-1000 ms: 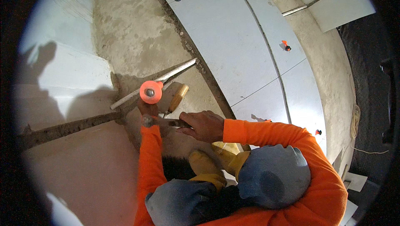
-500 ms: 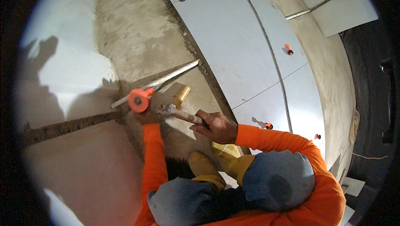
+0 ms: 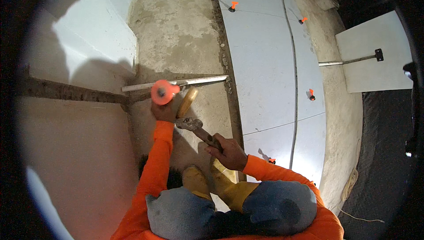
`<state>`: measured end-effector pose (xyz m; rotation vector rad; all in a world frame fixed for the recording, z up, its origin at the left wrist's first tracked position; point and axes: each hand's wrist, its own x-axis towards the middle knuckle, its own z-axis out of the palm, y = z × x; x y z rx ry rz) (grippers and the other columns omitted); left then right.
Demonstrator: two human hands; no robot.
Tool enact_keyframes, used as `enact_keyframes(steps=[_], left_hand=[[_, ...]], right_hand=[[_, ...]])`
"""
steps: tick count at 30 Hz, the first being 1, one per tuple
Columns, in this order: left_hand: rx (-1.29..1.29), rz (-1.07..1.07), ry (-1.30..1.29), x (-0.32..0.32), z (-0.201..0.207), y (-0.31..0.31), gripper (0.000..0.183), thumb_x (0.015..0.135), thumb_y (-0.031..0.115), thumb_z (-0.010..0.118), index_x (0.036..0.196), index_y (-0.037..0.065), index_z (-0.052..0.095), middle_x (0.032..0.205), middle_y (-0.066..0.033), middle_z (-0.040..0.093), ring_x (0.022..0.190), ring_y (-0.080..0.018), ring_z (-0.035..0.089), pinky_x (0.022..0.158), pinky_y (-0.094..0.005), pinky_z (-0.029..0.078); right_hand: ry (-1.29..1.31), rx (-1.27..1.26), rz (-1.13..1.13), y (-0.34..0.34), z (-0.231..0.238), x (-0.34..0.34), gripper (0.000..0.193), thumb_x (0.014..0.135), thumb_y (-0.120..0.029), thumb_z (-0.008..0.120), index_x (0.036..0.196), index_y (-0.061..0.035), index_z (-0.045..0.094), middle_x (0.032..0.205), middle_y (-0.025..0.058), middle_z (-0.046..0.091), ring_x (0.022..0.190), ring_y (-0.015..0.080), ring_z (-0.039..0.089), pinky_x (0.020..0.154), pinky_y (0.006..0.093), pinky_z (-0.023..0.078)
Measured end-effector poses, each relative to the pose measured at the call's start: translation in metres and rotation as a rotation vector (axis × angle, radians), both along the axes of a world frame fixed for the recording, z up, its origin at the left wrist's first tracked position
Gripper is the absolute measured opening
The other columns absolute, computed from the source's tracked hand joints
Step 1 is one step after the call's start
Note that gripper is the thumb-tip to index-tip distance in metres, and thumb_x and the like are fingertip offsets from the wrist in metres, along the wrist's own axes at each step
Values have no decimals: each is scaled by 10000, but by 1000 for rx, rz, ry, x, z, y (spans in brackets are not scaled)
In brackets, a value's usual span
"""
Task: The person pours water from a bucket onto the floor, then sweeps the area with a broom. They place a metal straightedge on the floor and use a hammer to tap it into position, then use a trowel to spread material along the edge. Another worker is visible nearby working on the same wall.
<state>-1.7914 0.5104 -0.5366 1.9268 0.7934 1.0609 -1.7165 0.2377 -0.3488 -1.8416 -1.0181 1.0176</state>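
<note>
My left hand (image 3: 163, 112) is wrapped round a chisel with a round orange hand guard (image 3: 161, 93). The chisel's lower end is hidden, beside a white pipe (image 3: 201, 81) lying across the concrete. A hammer (image 3: 201, 134) is gripped by its handle in my right hand (image 3: 230, 154). Its mortar-crusted head hangs a little to the right of and nearer than the orange guard, apart from it. Between the hammer head and the pipe, a yellowish wooden handle (image 3: 189, 100) shows; the rest of that tool is hidden.
Large pale tiles (image 3: 269, 85) cover the right side, with orange-and-black levelling clips (image 3: 312, 95) in the joints. A dark groove borders bare concrete (image 3: 174, 28). A pale wall panel (image 3: 92, 32) rises left. Coiled rope (image 3: 350, 182) and a loose tile (image 3: 375, 52) lie farther right.
The whole view has turned and shifted. The hammer head has moved somewhat farther from the orange guard, toward me. Both hands keep hold of their tools.
</note>
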Motion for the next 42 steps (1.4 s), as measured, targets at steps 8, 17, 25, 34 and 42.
enact_keyframes(steps=[8, 17, 25, 34, 42], left_hand=[[276, -37, 433, 25, 8, 13, 271, 849, 276, 773, 1016, 96, 658, 954, -82, 680, 882, -281, 663, 788, -397, 535], [-143, -111, 632, -8, 13, 16, 224, 899, 251, 692, 1013, 59, 663, 974, -130, 702, 884, -255, 679, 792, -367, 530], [-669, -88, -535, 18, 57, 21, 368, 821, 324, 832, 966, 19, 686, 912, -89, 716, 898, -275, 708, 779, -340, 553], [-378, -541, 158, 104, 10, -35, 219, 919, 229, 713, 842, 26, 690, 988, -30, 697, 975, -186, 649, 938, -388, 516], [-178, -608, 351, 29, -89, 24, 193, 979, 167, 618, 1118, 37, 653, 1113, -82, 688, 1032, -192, 644, 876, -328, 525]], right_hand=[[-114, 22, -1, 11, -15, 11, 332, 961, -309, 684, 1071, -36, 529, 769, 183, 680, 639, 386, 676, 571, 468, 500], [-416, 16, -404, 56, -74, 63, 563, 824, -387, 818, 1120, 35, 590, 996, 223, 675, 901, 341, 681, 777, 447, 532], [22, -111, -532, 114, -147, 61, 866, 759, -471, 829, 1351, 55, 477, 1175, 254, 624, 1081, 403, 629, 916, 460, 507], [17, -119, -714, -23, -115, -18, 435, 747, -272, 853, 1007, -38, 594, 909, 103, 643, 817, 208, 642, 763, 383, 528], [-118, -96, -568, -42, -121, -8, 627, 818, -390, 812, 1227, -21, 513, 1041, 171, 708, 952, 367, 683, 865, 481, 523]])
